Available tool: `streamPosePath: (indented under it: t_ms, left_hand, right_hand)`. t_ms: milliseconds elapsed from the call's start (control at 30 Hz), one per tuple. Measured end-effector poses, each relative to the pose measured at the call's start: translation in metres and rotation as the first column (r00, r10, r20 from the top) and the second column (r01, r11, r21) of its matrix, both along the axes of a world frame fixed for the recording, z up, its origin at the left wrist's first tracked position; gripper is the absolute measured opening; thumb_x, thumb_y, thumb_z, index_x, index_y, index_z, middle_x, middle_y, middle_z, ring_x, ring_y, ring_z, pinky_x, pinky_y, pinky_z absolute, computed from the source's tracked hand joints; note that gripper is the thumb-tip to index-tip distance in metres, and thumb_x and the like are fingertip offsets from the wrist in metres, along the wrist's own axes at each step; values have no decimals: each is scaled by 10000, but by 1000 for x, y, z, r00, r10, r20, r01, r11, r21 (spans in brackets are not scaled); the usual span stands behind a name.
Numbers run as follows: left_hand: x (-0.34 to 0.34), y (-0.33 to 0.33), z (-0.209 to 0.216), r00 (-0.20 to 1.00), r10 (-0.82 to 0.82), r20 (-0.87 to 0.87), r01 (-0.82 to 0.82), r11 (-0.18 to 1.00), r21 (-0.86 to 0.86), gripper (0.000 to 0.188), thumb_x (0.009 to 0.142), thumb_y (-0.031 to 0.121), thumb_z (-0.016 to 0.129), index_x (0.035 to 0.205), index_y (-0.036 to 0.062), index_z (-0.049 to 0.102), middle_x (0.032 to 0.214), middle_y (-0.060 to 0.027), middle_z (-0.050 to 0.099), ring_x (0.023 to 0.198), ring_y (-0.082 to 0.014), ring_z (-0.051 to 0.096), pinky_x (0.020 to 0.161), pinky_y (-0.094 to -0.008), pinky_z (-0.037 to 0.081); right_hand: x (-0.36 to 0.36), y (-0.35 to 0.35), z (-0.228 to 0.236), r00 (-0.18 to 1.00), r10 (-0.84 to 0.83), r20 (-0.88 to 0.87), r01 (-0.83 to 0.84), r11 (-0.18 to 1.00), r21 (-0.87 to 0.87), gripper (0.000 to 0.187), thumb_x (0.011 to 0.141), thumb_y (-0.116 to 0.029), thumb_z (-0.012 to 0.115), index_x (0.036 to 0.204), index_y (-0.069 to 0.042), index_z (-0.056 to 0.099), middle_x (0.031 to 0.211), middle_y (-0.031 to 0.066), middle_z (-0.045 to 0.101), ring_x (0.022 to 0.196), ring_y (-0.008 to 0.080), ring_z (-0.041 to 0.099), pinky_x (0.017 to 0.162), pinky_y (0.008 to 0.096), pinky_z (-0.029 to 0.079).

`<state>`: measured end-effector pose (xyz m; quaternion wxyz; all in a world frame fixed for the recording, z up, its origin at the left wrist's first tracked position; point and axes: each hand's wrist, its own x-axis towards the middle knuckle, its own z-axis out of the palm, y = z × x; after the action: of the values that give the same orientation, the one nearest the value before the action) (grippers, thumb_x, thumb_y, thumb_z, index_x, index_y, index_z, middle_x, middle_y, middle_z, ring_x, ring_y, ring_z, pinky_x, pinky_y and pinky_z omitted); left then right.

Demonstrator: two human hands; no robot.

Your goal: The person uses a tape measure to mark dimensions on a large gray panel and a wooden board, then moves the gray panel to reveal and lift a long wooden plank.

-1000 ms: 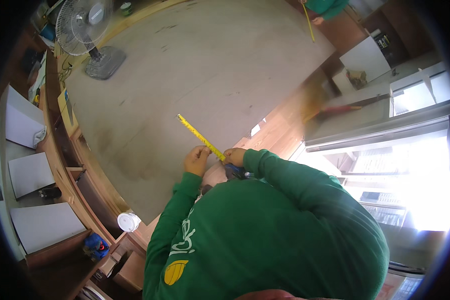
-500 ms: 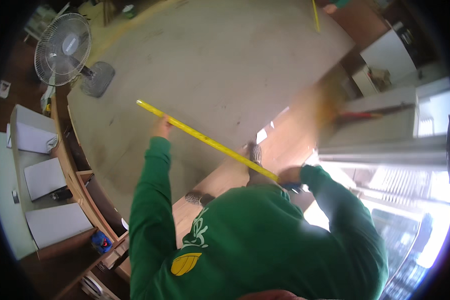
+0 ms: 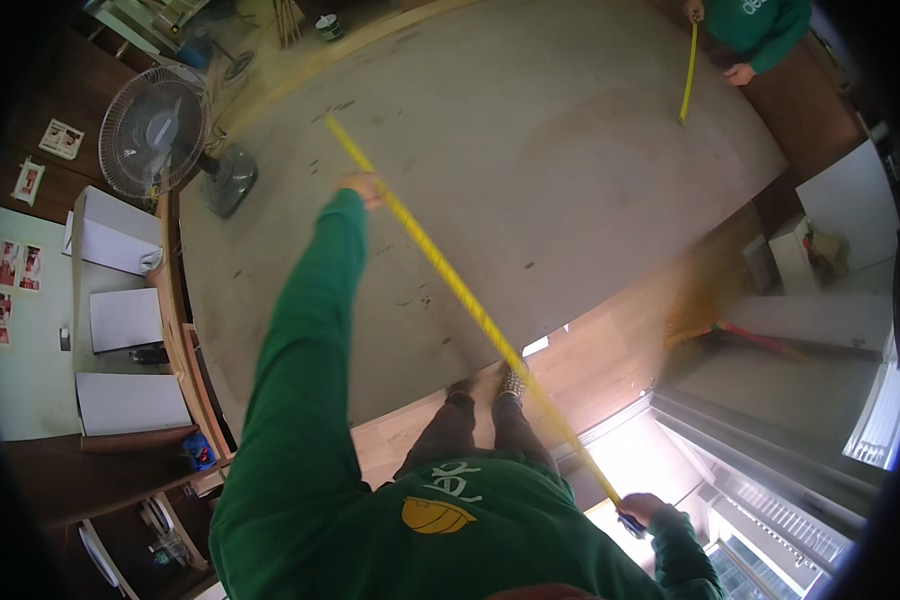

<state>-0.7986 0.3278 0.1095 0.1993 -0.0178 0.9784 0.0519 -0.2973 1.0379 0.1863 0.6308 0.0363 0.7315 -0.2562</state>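
Observation:
A yellow tape measure blade (image 3: 467, 302) stretches diagonally in front of me, from over the grey board surface down to my right side. My left hand (image 3: 363, 189) is closed on the blade a short way below its far end, with the arm reaching forward. Low at the right, my right hand (image 3: 646, 509) grips the dark tape measure case (image 3: 631, 524), which the fingers partly cover. My feet stand at the near edge of the wide grey surface (image 3: 540, 190).
A standing fan (image 3: 160, 130) is at the left, beside shelving with white boxes (image 3: 133, 404). At the top right, a co-worker in a green sleeve (image 3: 778, 40) holds another yellow tape (image 3: 689, 75). A broom (image 3: 692, 318) lies right, near a bright window (image 3: 770, 560).
The blade now shows longer and steeper. My left hand has moved forward and slightly right, my right hand down and right. More of the co-worker has come into view.

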Motion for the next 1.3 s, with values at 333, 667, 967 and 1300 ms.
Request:
streamPosePath:
  t_ms: [333, 667, 967, 1300]
  left_hand:
    - [-72, 275, -70, 962, 74, -262, 4, 959, 285, 612, 911, 301, 503, 1457, 173, 260, 1520, -155, 183, 1284, -368, 379, 1066, -436, 339]
    - [-175, 228, -127, 946, 101, -307, -41, 979, 197, 547, 973, 357, 342, 1460, 129, 236, 1547, -50, 154, 1360, -342, 278, 1107, -435, 277]
    - [-199, 216, -127, 977, 145, -156, -125, 984, 129, 573, 969, 426, 315, 1479, 193, 197, 1559, 28, 106, 1412, -301, 167, 1130, -491, 201]
    - [-228, 217, -125, 970, 141, -197, -130, 989, 67, 584, 941, 476, 355, 1455, 216, 263, 1552, 49, 143, 1385, -337, 230, 1089, -537, 252]
  right_hand:
    - [-239, -107, -167, 838, -200, -508, 217, 976, -26, 250, 868, -231, 496, 874, -29, 644, 935, 199, 646, 890, 332, 625, 801, 432, 494]
    - [-383, -127, -165, 864, -241, -442, 268, 963, -2, 255, 843, -240, 533, 935, -36, 656, 937, 193, 650, 908, 354, 614, 802, 428, 483]
    - [-389, -138, -129, 837, -520, -172, 536, 842, 61, 182, 876, -194, 513, 880, -39, 609, 696, 142, 619, 562, 240, 608, 516, 371, 504]
    - [-407, -124, -132, 822, -570, -20, 568, 821, -58, 138, 878, -147, 529, 849, -31, 596, 691, 109, 625, 540, 192, 598, 501, 327, 494]
